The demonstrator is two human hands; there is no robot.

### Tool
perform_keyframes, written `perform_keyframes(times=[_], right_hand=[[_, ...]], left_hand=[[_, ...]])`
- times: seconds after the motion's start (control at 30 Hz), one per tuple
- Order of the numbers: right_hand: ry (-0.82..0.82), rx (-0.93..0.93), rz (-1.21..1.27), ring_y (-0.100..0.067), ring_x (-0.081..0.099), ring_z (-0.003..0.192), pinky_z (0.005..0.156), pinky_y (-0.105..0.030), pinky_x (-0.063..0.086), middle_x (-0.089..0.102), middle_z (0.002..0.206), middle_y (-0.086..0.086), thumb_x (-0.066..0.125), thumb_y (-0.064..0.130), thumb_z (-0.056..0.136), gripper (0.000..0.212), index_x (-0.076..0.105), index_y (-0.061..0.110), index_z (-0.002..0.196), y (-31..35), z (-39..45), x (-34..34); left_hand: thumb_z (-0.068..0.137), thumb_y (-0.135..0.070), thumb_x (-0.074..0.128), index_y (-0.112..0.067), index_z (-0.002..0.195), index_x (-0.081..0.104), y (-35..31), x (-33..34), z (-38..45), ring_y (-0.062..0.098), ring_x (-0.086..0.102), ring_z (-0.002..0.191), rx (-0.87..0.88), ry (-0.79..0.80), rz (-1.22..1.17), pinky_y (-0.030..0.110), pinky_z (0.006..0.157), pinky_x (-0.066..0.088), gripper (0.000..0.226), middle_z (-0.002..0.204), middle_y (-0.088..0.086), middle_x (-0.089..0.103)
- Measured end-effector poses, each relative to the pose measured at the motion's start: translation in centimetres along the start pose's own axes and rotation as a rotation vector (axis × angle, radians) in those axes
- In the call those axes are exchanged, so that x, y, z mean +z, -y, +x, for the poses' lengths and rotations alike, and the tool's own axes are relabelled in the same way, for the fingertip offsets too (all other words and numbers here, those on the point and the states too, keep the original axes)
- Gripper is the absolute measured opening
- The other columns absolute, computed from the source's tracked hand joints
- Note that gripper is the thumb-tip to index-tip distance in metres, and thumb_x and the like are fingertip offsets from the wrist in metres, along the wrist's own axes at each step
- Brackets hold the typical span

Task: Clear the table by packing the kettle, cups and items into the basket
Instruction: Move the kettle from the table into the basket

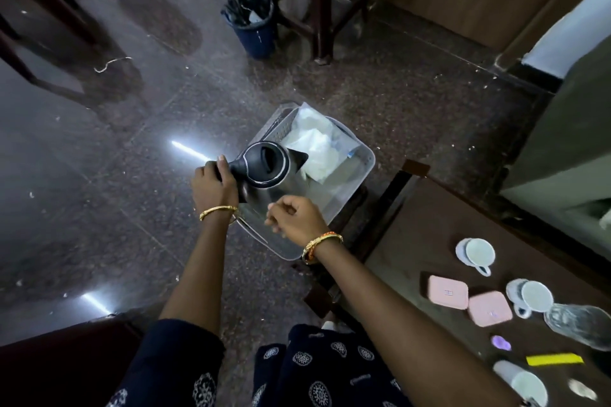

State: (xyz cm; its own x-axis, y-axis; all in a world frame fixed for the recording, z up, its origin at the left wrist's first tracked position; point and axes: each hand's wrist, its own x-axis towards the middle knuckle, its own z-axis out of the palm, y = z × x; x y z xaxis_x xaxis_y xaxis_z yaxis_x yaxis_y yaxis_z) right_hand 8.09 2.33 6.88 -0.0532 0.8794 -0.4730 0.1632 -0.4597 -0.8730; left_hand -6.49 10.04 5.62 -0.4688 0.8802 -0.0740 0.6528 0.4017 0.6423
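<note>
Head view: our left hand (pixel 211 183) is wrapped around the handle of the kettle (pixel 267 172), holding it over the near end of the basket (pixel 363 172), beside a white plastic bag (pixel 314 142). Our right hand (pixel 294 216) hovers loosely curled at the basket's near rim, holding nothing. Best to lower the kettle upright into the free end, steadying the basket. Cups (pixel 479 253) and pink boxes (pixel 448 292) wait on the table (pixel 413 235). No readable writing.
</note>
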Motion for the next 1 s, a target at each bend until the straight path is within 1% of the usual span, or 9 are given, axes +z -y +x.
perform_keyframes(times=[0.17, 0.33, 0.47, 0.53, 0.6, 0.67, 0.73, 0.9, 1.0], right_hand=[[0.101, 0.144, -0.09, -0.018, 0.06, 0.08, 0.075, -0.03, 0.047, 0.067, 0.081, -0.005, 0.058, 0.032, 0.086, 0.021, 0.067, 0.014, 0.083, 0.0, 0.5, 2.1], [0.06, 0.297, 0.214, 0.003, 0.058, 0.06, 0.048, -0.006, 0.043, 0.064, 0.082, 0.001, 0.068, 0.026, 0.081, 0.022, 0.068, 0.011, 0.097, -0.4, 0.8, 3.6], [-0.047, 0.475, 0.456, -0.011, 0.056, 0.059, 0.049, -0.019, 0.046, 0.061, 0.072, -0.002, 0.073, 0.018, 0.076, 0.014, 0.061, 0.011, 0.08, -0.5, 1.2, 5.2], [-0.112, 0.483, 0.461, -0.013, 0.054, 0.058, 0.049, -0.021, 0.045, 0.06, 0.067, -0.002, 0.071, 0.016, 0.075, 0.014, 0.058, 0.013, 0.07, -0.6, 1.5, 5.4], [-0.191, 0.433, 0.474, -0.011, 0.052, 0.051, 0.04, -0.015, 0.041, 0.057, 0.058, 0.001, 0.068, 0.015, 0.076, 0.017, 0.058, 0.014, 0.063, -0.4, 1.3, 4.7], [-0.299, 0.357, 0.465, -0.009, 0.05, 0.046, 0.037, -0.013, 0.039, 0.055, 0.053, 0.003, 0.066, 0.014, 0.076, 0.019, 0.058, 0.015, 0.059, -0.1, 1.0, 3.3], [-0.421, 0.29, 0.411, -0.012, 0.048, 0.046, 0.046, -0.021, 0.042, 0.053, 0.052, 0.002, 0.067, 0.015, 0.073, 0.021, 0.055, 0.016, 0.055, 0.3, 0.9, 1.6], [-0.441, 0.173, 0.368, -0.008, 0.046, 0.042, 0.052, -0.027, 0.042, 0.049, 0.04, 0.01, 0.064, 0.024, 0.057, 0.013, 0.055, 0.018, 0.049, 1.1, -0.4, -1.0], [-0.378, 0.064, 0.325, -0.006, 0.039, 0.032, 0.047, -0.027, 0.04, 0.04, 0.029, 0.01, 0.065, 0.022, 0.059, 0.029, 0.049, 0.02, 0.035, 1.1, -1.9, -2.9]], left_hand=[[0.099, -0.039, 0.03, 0.002, 0.094, 0.069, 0.7, -0.9, -2.6, 0.04, 0.062, 0.097, -0.126, -0.036, -0.133, 0.042, 0.083, 0.046, 0.058, 0.102, 0.031, 0.067], [0.097, -0.039, 0.035, -0.008, 0.083, 0.073, 2.7, 0.0, -6.6, 0.029, 0.065, 0.08, -0.393, 0.013, -0.361, 0.038, 0.081, 0.05, 0.051, 0.087, 0.019, 0.073], [0.094, -0.019, 0.051, -0.008, 0.073, 0.055, 5.6, 2.0, -7.4, 0.016, 0.051, 0.038, -0.746, 0.061, -0.682, 0.021, 0.045, 0.04, 0.024, 0.046, 0.008, 0.059], [0.09, -0.024, 0.059, -0.008, 0.08, 0.051, 6.7, 3.2, -8.0, 0.018, 0.041, 0.045, -0.824, 0.218, -0.646, 0.023, 0.045, 0.033, 0.021, 0.056, 0.011, 0.047], [0.09, -0.025, 0.06, -0.003, 0.097, 0.055, 7.2, 4.2, -8.7, 0.02, 0.047, 0.057, -0.798, 0.371, -0.606, 0.027, 0.049, 0.044, 0.024, 0.073, 0.017, 0.054], [0.092, -0.019, 0.057, 0.004, 0.116, 0.054, 7.5, 5.0, -9.2, 0.026, 0.059, 0.084, -0.753, 0.418, -0.519, 0.038, 0.076, 0.056, 0.034, 0.106, 0.026, 0.063], [0.093, -0.011, 0.052, 0.006, 0.122, 0.053, 7.6, 5.2, -9.6, 0.034, 0.061, 0.104, -0.776, 0.394, -0.516, 0.05, 0.097, 0.049, 0.033, 0.123, 0.029, 0.059], [0.089, -0.004, 0.058, 0.007, 0.115, 0.059, 7.6, 5.8, -10.1, 0.035, 0.063, 0.102, -0.808, 0.275, -0.511, 0.056, 0.095, 0.05, 0.028, 0.117, 0.029, 0.063], [0.088, -0.004, 0.06, 0.01, 0.115, 0.059, 7.7, 5.9, -10.5, 0.034, 0.062, 0.1, -0.805, 0.263, -0.519, 0.054, 0.097, 0.049, 0.03, 0.117, 0.031, 0.063]])
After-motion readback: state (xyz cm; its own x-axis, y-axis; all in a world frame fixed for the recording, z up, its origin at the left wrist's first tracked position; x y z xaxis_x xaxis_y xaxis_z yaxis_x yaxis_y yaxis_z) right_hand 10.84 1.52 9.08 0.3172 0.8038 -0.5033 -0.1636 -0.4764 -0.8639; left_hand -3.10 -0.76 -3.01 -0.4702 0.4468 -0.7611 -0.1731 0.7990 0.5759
